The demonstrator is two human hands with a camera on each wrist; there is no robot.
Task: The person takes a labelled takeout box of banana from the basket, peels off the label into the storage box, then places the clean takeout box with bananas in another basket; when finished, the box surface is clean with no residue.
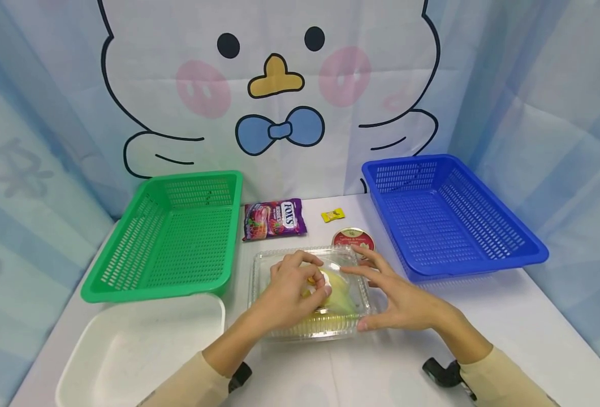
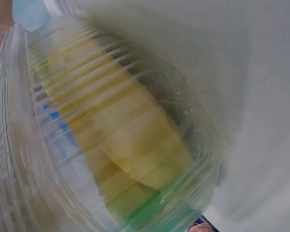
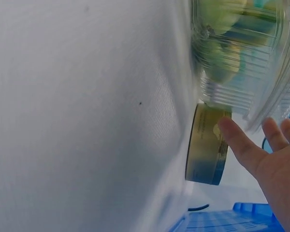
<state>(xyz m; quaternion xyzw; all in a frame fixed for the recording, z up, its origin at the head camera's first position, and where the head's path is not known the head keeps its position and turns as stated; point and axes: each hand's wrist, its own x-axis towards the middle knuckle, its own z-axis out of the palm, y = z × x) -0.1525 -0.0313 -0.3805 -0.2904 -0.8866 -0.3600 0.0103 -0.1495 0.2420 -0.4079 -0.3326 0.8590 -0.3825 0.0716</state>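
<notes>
A clear plastic clamshell container (image 1: pixel 307 328) sits on the table with yellow and pale green contents (image 1: pixel 341 294) inside; their kind is unclear. My left hand (image 1: pixel 292 291) is over its lid, fingers loosely bent and thumb near the forefinger. I see nothing held there, and whether the fingertips touch the lid is hard to tell. At the container's right side is my right hand (image 1: pixel 401 297), fingers spread, thumb by the front corner. Just behind the container lies a round red-topped tin (image 1: pixel 353 237). In the left wrist view the container (image 2: pixel 121 121) is blurred.
A green basket (image 1: pixel 231 243) stands at the left, a white tub (image 1: pixel 222 316) in front of it. A blue basket (image 1: pixel 526 254) is at the right. Towards the back lie a purple Fox's candy bag (image 1: pixel 274 219) and a small yellow wrapped candy (image 1: pixel 333 215).
</notes>
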